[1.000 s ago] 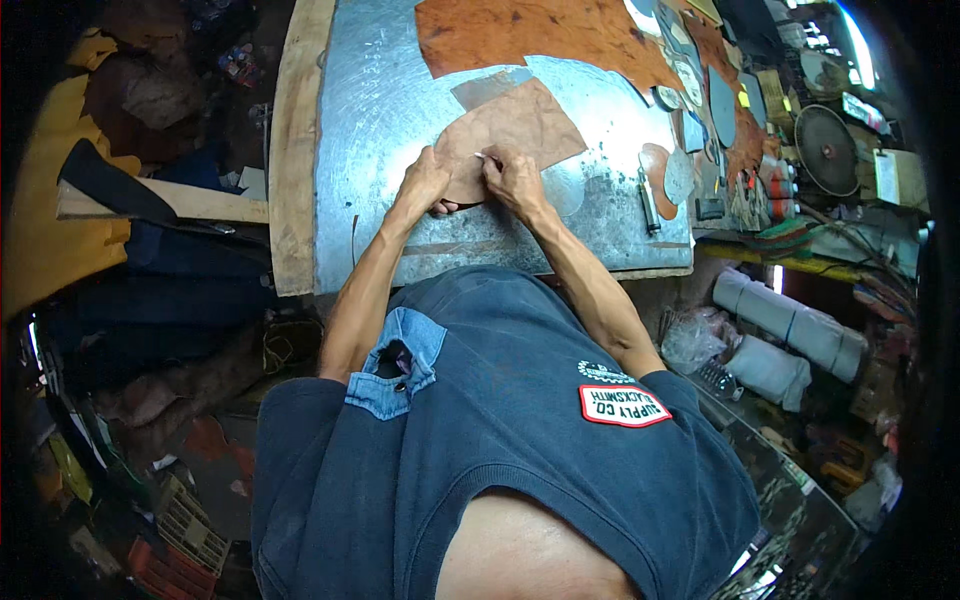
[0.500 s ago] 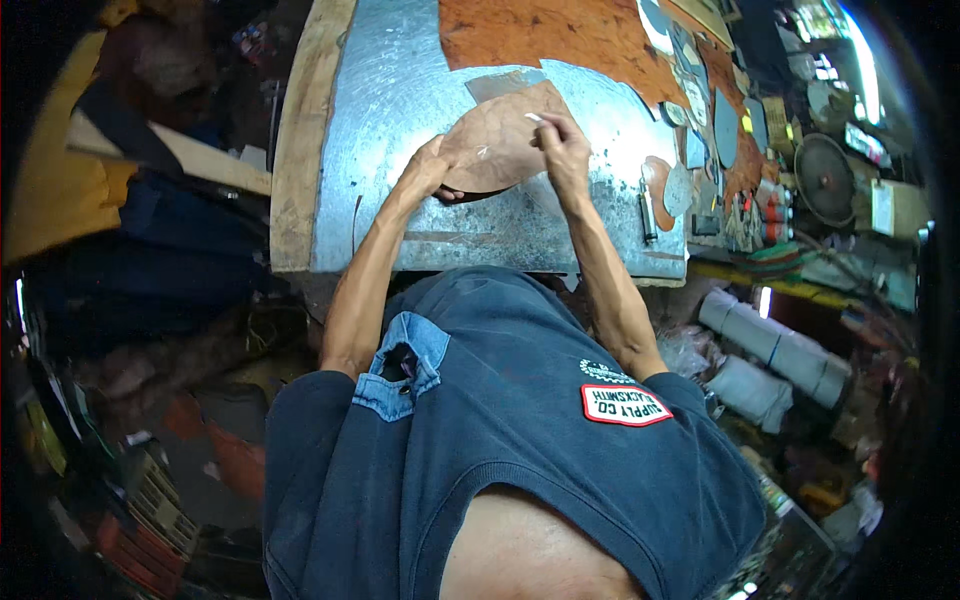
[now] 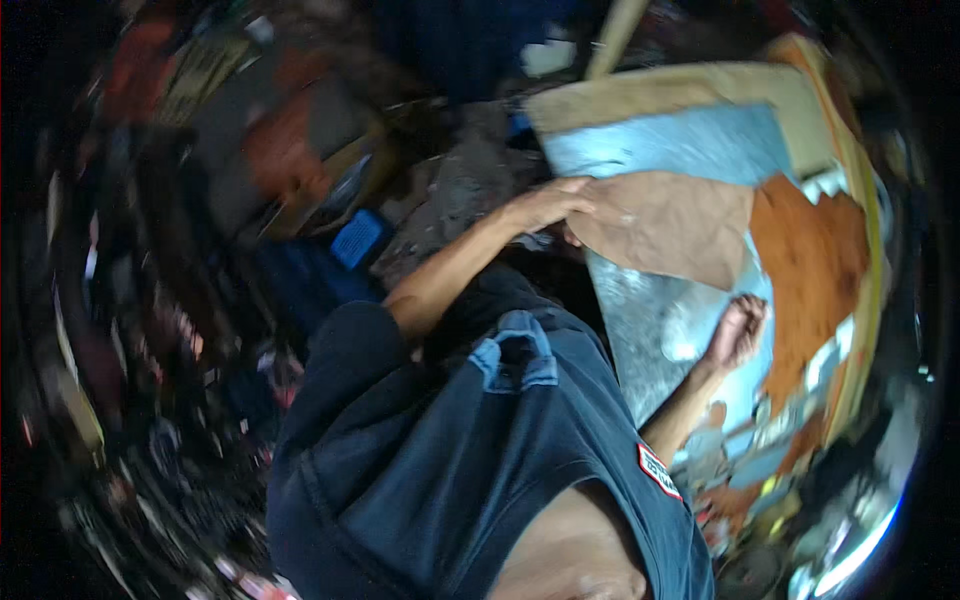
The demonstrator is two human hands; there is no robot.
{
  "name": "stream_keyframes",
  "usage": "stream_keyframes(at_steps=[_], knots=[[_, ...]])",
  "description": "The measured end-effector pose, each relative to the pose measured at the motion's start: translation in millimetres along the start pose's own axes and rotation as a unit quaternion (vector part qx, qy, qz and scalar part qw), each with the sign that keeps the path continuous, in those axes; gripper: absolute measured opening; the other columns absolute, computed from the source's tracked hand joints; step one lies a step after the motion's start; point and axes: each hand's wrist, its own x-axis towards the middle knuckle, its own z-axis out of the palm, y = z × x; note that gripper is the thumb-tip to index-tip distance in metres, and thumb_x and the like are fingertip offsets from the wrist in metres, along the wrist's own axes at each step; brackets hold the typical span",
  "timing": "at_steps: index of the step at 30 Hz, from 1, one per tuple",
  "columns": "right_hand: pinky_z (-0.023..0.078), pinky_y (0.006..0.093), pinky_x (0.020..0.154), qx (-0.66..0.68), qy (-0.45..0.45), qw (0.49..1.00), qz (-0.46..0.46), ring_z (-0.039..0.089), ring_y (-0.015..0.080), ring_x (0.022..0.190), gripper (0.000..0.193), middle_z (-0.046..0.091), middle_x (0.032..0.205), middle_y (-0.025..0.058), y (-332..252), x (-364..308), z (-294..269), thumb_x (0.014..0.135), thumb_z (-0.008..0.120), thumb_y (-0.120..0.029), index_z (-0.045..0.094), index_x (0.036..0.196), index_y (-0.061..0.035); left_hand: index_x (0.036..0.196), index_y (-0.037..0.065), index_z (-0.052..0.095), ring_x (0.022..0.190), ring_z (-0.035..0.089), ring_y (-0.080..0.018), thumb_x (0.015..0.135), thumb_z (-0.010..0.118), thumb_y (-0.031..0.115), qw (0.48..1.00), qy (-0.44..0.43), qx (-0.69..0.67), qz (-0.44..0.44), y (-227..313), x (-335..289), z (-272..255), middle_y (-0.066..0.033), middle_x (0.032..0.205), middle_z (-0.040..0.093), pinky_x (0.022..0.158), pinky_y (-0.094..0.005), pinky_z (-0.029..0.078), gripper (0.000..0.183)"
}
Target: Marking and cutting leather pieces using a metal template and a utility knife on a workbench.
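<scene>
A light brown leather piece with a curved lower edge extends over the metal-topped table. My left hand grips it by its left end, the thumb on top and fingertips showing below. My right hand is above the tabletop, just beyond the piece's right lower corner and apart from it. Its fingers are curled closed; whatever they hold is hidden and blurred. A larger orange-brown leather hide lies on the table at the right, beside the light brown piece.
Pale wood borders the metal top at the far side. Scraps and small items crowd the table's right part, blurred. A blue object and a jumble of things fill the dark floor area at left.
The view has swung, so the table now appears turned and farther right. My left hand still grips the leather piece; my right hand, earlier over it with a small white thing, is now apart from it.
</scene>
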Motion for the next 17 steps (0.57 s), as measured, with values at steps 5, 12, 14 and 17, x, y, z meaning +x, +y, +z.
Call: stream_keyframes(at_steps=[5, 12, 14, 17], knots=[[0.04, 0.0347, 0.081, 0.08, -0.042, 0.98, 0.179, 0.046, 0.0193, 0.083, 0.013, 0.046, 0.086, 0.0074, 57.7, 39.1, 12.1, 0.102, 0.048, -0.013, 0.05, 0.094, -0.0027, 0.134, -0.005, 0.04, 0.07, 0.065, -0.0169, 0.093, 0.056, 0.013, 0.989, 0.127, -0.071, 0.041, -41.6, -104.8, -6.0, -0.0138, 0.106, 0.062, 0.052, -0.0268, 0.055, 0.048], [0.036, 0.0257, 0.06, -0.091, -0.105, 0.937, 0.32, 0.035, 0.0114, 0.067, 0.018, 0.042, 0.085, 0.0035, 119.8, 76.7, 17.2, 0.091, 0.051, 0.008, 0.047, 0.106, 0.0002, 0.13, -0.006, 0.047, 0.066, 0.064, -0.0182, 0.092, 0.058, 0.013, 0.941, 0.313, -0.124, 0.043, -90.8, -201.4, 13.5, -0.0142, 0.107, 0.063, 0.057, -0.0283, 0.054, 0.044], [0.033, 0.023, 0.052, -0.242, -0.106, 0.907, 0.329, 0.033, 0.0081, 0.057, 0.017, 0.047, 0.084, 0.0016, 136.5, 90.4, 23.1, 0.092, 0.053, -0.001, 0.051, 0.108, 0.0014, 0.131, -0.004, 0.047, 0.062, 0.063, -0.0143, 0.092, 0.057, 0.012, 0.919, 0.346, -0.155, 0.11, -121.8, -210.8, 11.0, -0.0088, 0.093, 0.066, 0.055, -0.0279, 0.053, 0.043], [0.033, 0.0184, 0.046, -0.427, -0.077, 0.84, 0.325, 0.035, 0.0046, 0.051, 0.036, 0.052, 0.081, -0.0011, 175.3, 101.8, 37.1, 0.091, 0.06, -0.015, 0.053, 0.123, 0.0011, 0.144, 0.001, 0.035, 0.064, 0.064, -0.0145, 0.092, 0.061, 0.017, 0.915, 0.296, -0.231, 0.145, -128.9, -231.5, 2.3, -0.0075, 0.1, 0.067, 0.056, -0.0288, 0.055, 0.061]])
